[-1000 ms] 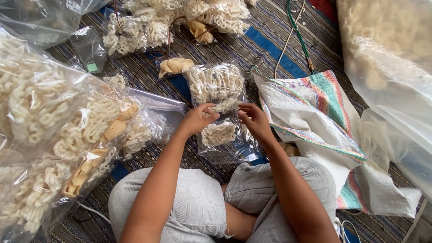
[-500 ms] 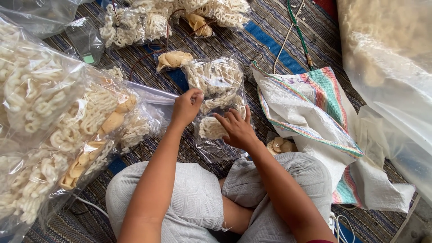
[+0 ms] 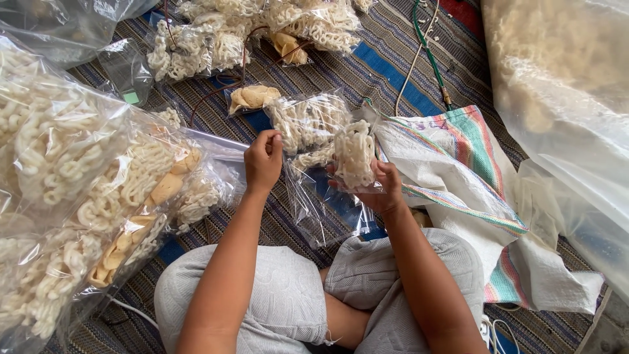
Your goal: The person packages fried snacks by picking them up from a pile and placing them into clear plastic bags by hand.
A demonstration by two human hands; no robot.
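I sit cross-legged on a striped woven mat [image 3: 386, 59]. My left hand [image 3: 263, 164] pinches the upper corner of a clear plastic bag [image 3: 321, 203] holding white curly crackers [image 3: 308, 124]. My right hand [image 3: 379, 187] holds up one pale looped cracker [image 3: 354, 154], lifted on edge at the bag's right side. Whether that cracker is inside the plastic or outside it is unclear. The bag's lower part hangs limp between my hands, above my knees.
Large clear bags of crackers [image 3: 72, 183] pile up at the left. More filled bags [image 3: 216, 39] lie at the top. A striped woven sack [image 3: 458, 164] lies right of my hands, and a huge clear bag of crackers [image 3: 563, 72] stands at the far right. A green cord [image 3: 429, 56] crosses the mat.
My right hand has risen from lying flat on the bag and now holds a looped cracker upright. My left hand stays pinched on the bag's corner.
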